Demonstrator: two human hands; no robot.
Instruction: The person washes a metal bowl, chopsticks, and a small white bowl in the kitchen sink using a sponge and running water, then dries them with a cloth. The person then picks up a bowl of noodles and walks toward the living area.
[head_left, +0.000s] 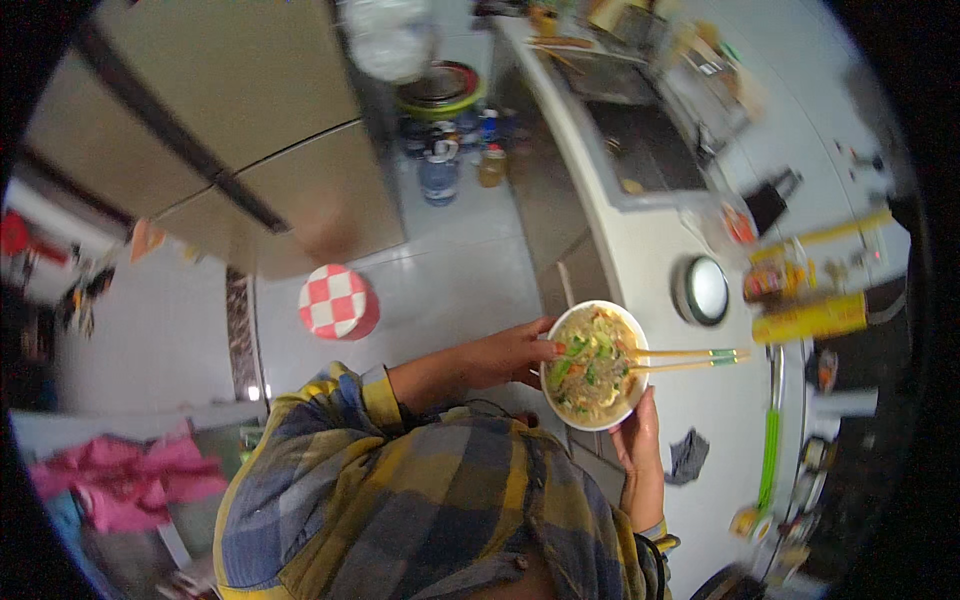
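Held up in front of my chest is a white bowl (596, 428) of noodle soup (598, 375) with green leaves and bits of orange and yellow. My left hand (517, 351) grips its left side, the thumb over the rim. My right hand (639, 431) supports the bowl from the lower right, with part of its fingers hidden beneath. A pair of light wooden chopsticks (690, 366) with green bands rests across the right rim, one end of each in the soup and the other pointing right.
Along the right runs a white counter (675, 405) with a sink (637, 135), a round lidded container (703, 290), a grey cloth (688, 456) and a green-handled utensil (769, 457). A red-and-white checked stool (337, 301) stands on the floor near the refrigerator (315, 180). Water bottles (439, 178) stand farther off.
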